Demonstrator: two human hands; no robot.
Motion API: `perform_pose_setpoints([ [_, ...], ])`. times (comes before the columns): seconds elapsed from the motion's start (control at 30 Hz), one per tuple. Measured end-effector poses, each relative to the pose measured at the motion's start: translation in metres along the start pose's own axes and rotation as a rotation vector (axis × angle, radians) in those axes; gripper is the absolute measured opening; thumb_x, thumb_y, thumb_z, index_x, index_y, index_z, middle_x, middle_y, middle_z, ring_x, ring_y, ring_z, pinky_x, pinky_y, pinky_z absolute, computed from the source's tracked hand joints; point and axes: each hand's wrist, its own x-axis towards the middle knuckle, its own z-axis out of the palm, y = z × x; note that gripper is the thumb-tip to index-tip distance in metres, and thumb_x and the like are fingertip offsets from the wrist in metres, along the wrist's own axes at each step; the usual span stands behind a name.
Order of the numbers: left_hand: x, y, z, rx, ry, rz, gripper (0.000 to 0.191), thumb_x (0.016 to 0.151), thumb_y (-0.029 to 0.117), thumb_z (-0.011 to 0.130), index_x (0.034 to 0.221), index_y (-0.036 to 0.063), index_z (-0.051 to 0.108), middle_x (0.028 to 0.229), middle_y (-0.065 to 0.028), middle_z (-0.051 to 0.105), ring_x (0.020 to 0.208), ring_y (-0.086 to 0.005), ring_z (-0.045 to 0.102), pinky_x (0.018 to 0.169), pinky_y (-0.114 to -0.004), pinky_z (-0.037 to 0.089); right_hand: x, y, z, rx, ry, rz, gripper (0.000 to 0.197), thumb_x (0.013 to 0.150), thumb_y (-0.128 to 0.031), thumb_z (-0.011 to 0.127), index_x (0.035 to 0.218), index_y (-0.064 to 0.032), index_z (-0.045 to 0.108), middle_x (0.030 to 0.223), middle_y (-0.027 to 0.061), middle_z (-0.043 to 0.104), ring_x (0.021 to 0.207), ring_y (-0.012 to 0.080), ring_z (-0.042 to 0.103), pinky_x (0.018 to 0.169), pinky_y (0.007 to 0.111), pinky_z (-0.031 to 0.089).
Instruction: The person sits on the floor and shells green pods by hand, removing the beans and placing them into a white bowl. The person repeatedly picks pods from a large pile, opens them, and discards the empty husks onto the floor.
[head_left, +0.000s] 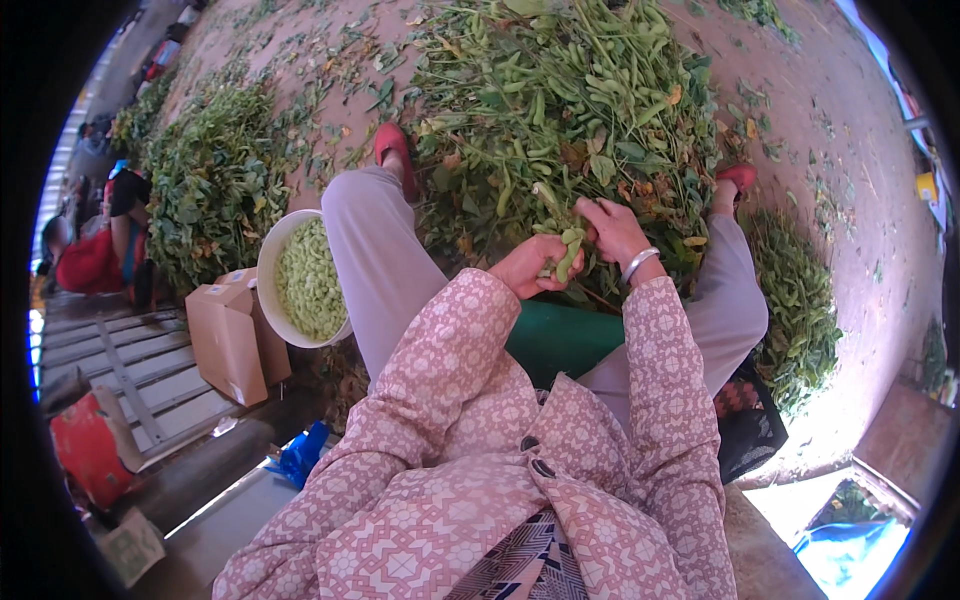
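Observation:
My left hand (541, 264) is closed around a few green soybean pods (570, 253), which stick out past the thumb. Close beside it, my right hand (616, 234) has its fingers bent at the pods and a stem; whether it grips them is hidden. Under both hands spreads a large heap of soybean plants (600, 90), thick with pods and leaves. A green container or sheet (566, 334) lies between my legs, below the hands. Left of my knee, a white bucket (267, 289) holds many pale green beans (309, 281).
A cardboard box (225, 330) stands against the bucket. More plants lie piled at left (217, 172) and right (791, 307). A person in red (94, 259) is at the far left. Near my left elbow is a blue plastic bag (304, 454); a black bag (750, 435) lies by my right hip.

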Motion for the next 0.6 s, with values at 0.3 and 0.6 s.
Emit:
perform_pose_setpoints([
  [0.3,-0.005,0.005,0.024,-0.074,0.195,0.158,0.017,0.086,0.009,0.051,0.098,-0.0024,0.057,0.081,-0.0064,0.056,0.049,-0.0076,0.040,0.039,-0.020,0.029,-0.029,0.039,-0.001,0.401,0.121,-0.201,0.018,0.087,-0.020,0.066,0.089,-0.0047,0.056,0.067,0.0012,0.057,0.044,0.0030,0.040,0.038,0.020,0.028],
  [0.6,0.005,-0.018,0.001,-0.201,0.181,0.203,0.023,0.094,0.025,0.055,0.098,0.0025,0.058,0.071,0.0007,0.052,0.050,-0.0054,0.042,0.040,-0.018,0.029,-0.042,0.041,0.030,-0.115,0.318,-0.614,0.021,0.083,-0.018,0.068,0.082,-0.0012,0.056,0.066,0.0031,0.056,0.058,0.0101,0.050,0.056,0.027,0.043],
])
